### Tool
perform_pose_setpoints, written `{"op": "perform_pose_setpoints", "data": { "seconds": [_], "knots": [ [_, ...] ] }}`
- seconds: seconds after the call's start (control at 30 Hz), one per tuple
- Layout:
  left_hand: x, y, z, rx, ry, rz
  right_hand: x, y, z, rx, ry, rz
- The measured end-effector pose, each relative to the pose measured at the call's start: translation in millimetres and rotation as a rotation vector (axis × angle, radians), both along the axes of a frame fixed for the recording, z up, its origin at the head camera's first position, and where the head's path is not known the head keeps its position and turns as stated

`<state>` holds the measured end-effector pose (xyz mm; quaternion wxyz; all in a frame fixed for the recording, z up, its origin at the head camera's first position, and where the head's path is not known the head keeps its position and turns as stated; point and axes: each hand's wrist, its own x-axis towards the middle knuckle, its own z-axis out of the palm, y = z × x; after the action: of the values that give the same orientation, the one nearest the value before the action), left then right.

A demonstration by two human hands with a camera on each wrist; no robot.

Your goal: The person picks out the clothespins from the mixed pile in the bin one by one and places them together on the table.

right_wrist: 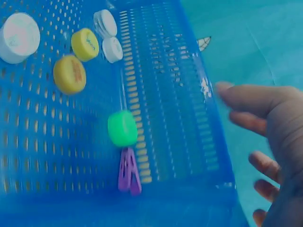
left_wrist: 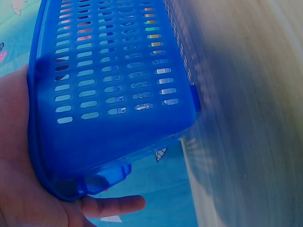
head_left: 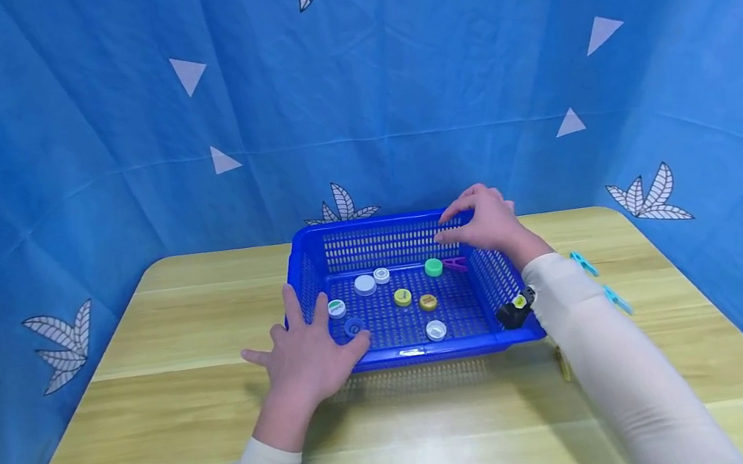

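A blue plastic basket (head_left: pixel 424 351) with slotted walls stands on the table. My left hand (head_left: pixel 306 356), fingers spread, rests against its rim at the left front corner; the left wrist view shows the palm (left_wrist: pixel 14 189) along the rim. Above the back right corner is my right hand (head_left: pixel 484 222), fingers loosely bent and nothing between them. Below it, inside the basket, lie a green bottle cap (right_wrist: pixel 123 128) and a purple clothespin (right_wrist: pixel 129 172). Yellow caps (head_left: pixel 403 297), white caps (head_left: pixel 365 285) and a blue cap (head_left: pixel 354 327) are spread over the basket floor.
Two turquoise clothespins (head_left: pixel 584 264) lie on the table right of the basket, beyond my right forearm. A yellowish clothespin (head_left: pixel 564 363) shows partly beside the sleeve. Behind the wooden table (head_left: pixel 177 418) hangs a blue curtain (head_left: pixel 387 87) with leaf prints.
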<state>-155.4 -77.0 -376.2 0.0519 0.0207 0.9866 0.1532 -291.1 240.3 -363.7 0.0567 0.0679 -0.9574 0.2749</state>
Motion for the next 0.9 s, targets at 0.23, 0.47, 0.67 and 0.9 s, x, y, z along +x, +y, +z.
{"op": "perform_pose_setpoints", "data": {
  "seconds": [0.23, 0.47, 0.67, 0.9],
  "knots": [
    [0.1, -1.5, 0.4, 0.003, 0.001, 0.005, -4.1, 10, -8.8, 0.096, -0.036, 0.038],
    [-0.7, 0.1, -2.3, 0.000, 0.008, 0.003, -5.0, 6, -8.0, 0.150, 0.043, 0.205],
    [-0.3, 0.7, -3.6, 0.001, 0.007, -0.003, -4.2, -7, -1.8, 0.269, -0.084, 0.289],
    [-1.3, 0.0, -2.6, -0.005, 0.009, 0.003, -7.6, -14, -0.2, 0.378, -0.095, 0.219]
  ]
}}
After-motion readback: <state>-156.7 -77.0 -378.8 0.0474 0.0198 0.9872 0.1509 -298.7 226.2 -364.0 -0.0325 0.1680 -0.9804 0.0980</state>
